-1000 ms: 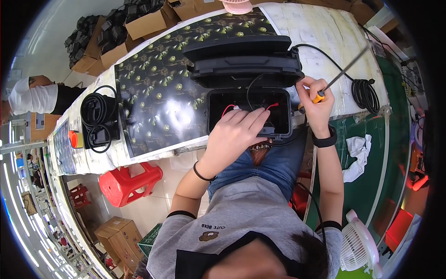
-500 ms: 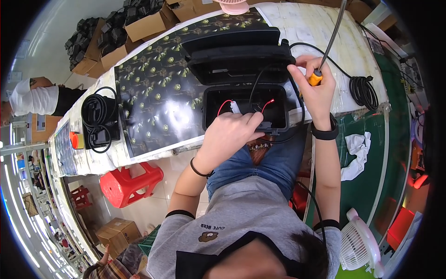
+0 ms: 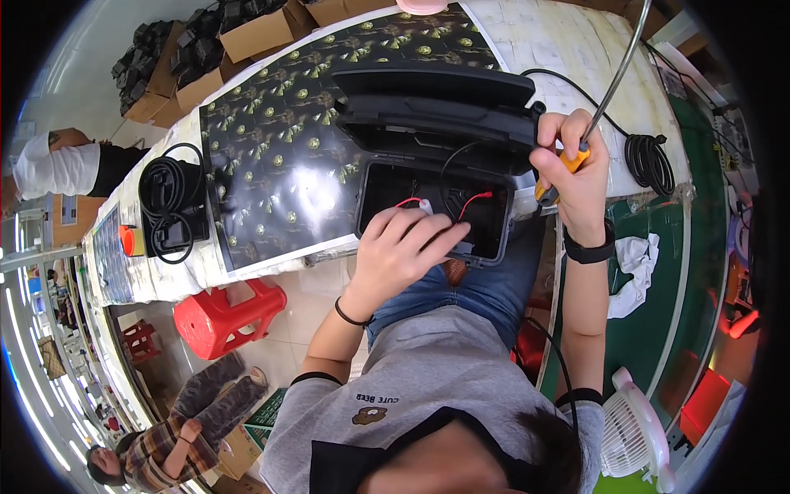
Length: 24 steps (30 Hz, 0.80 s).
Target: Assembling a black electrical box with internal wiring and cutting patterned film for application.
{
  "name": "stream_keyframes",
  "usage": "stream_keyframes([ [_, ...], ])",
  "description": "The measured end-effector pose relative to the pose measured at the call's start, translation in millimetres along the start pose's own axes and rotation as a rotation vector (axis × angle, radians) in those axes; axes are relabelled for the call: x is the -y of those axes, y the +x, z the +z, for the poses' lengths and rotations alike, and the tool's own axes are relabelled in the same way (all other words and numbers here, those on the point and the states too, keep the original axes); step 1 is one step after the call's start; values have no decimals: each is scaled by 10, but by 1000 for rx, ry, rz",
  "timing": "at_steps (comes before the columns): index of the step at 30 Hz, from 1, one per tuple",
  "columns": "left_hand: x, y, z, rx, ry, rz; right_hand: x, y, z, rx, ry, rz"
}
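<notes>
A black plastic box (image 3: 508,222) sits at the table's front edge in front of me, its black lid (image 3: 444,123) raised on the far side. Inside are a red wire (image 3: 471,202) with a red tip, a white connector (image 3: 425,206) on another red wire, and a thin black cable. My left hand (image 3: 399,251) hovers over the box's near left part, fingers apart; its thumb is partly hidden. Right of the box, my right hand (image 3: 583,177) grips a screwdriver (image 3: 573,160) by its orange-and-black handle, the long metal shaft pointing up and away.
A coiled black cable (image 3: 648,160) lies on the table at right. Farther left are a dark patterned sheet (image 3: 288,165), another black cable bundle (image 3: 169,198) and a red-and-yellow round object (image 3: 132,240). A red stool (image 3: 222,321) stands below. Two other people are at left.
My left hand has eased from a pinch near the white connector into spread fingers. My right hand has shifted right and slightly nearer with the screwdriver. A person at lower left has come further into view.
</notes>
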<state>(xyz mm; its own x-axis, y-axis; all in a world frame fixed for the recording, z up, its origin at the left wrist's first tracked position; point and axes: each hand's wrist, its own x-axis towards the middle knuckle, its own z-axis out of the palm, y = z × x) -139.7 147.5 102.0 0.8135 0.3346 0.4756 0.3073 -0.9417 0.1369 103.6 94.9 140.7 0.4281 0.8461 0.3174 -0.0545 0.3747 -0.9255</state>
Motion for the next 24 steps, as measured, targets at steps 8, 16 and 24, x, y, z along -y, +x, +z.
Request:
stream_keyframes([
  [8,23,-39,44,-48,140,87,138,-88,26,159,30,17],
  [16,470,-502,117,-342,79,-100,183,-133,50,152,-23,25],
  [24,600,-348,63,-244,-190,-94,190,-120,129,88,-131,-16],
])
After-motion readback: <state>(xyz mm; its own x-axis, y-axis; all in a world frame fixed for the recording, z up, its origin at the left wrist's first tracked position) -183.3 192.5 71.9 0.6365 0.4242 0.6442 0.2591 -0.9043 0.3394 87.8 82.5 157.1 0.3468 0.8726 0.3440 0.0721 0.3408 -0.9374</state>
